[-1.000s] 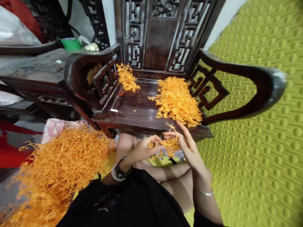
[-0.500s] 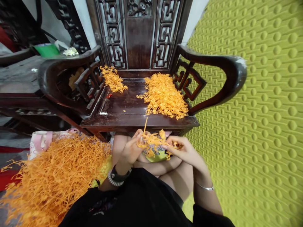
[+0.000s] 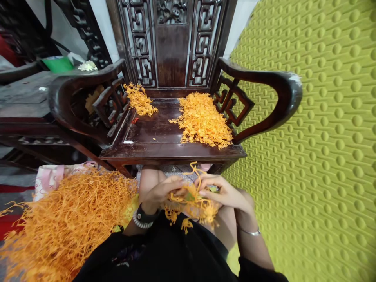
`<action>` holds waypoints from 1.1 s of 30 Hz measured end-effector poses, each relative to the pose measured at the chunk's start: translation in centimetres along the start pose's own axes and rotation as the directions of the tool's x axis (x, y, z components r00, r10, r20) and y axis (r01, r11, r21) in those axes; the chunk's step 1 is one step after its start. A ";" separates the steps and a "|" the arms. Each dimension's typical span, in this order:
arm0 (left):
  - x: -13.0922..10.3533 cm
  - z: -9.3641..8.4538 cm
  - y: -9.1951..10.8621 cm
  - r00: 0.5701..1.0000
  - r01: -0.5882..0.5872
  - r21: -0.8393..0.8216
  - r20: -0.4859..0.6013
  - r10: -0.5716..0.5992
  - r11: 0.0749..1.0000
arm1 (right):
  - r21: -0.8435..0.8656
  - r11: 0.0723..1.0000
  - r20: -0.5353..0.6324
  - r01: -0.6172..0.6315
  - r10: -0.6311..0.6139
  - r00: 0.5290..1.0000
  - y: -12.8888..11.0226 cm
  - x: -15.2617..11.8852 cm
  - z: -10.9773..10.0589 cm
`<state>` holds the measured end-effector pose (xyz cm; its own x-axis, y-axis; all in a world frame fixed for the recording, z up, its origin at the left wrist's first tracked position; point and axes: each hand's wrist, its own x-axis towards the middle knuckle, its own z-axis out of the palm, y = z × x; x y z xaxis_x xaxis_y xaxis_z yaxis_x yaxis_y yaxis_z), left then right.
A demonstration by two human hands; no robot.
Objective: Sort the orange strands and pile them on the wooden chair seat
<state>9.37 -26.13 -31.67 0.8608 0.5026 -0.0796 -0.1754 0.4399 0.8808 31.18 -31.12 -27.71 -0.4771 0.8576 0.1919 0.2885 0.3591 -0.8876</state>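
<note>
A tangled bunch of knotted orange cords [image 3: 202, 209] is held over my lap, its knotted ends hanging below my hands. My left hand [image 3: 166, 190] is closed around the left side of the bunch, some fingertips hidden behind it. With thumb and fingers pinched, my right hand [image 3: 225, 192] grips the cords on the right; a looped strand sticks up between both hands. In front, on the dark wooden chair seat [image 3: 164, 127], lie a large pile of orange cords [image 3: 204, 119] and a smaller clump [image 3: 140, 101].
At my lower left, a big heap of loose orange cords [image 3: 73, 219] spreads beside a white and pink bag [image 3: 47, 180]. Curved armrests [image 3: 289, 98] flank the seat. A bumpy yellow-green surface [image 3: 323, 156] fills the right. A dark wooden table [image 3: 23, 96] stands at left.
The bunch has dropped lower and turned, with its knotted ends now hanging toward me. A strand that stood upright at my left hand now shows as a loop near my right fingers.
</note>
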 end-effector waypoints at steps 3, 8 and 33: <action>0.4 0.2 -0.6 0.997 -0.042 -0.107 -0.068 0.035 0.993 | -0.095 0.993 0.137 0.067 -0.053 0.989 0.6 -0.3 -0.4; 0.8 1.3 -0.5 0.961 -0.167 -0.297 -0.261 0.088 0.940 | 0.021 0.996 0.172 0.088 -0.090 0.981 1.2 -0.2 0.5; -3.7 0.0 0.0 0.989 0.147 0.125 -0.042 -0.143 0.981 | -0.199 0.957 -0.648 -0.212 0.034 0.761 -0.7 0.5 0.9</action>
<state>6.21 -27.96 -31.43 0.8560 0.4657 -0.2244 0.0146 0.4122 0.9110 29.98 -31.32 -27.35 0.1845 0.9035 0.3869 0.5424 0.2346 -0.8067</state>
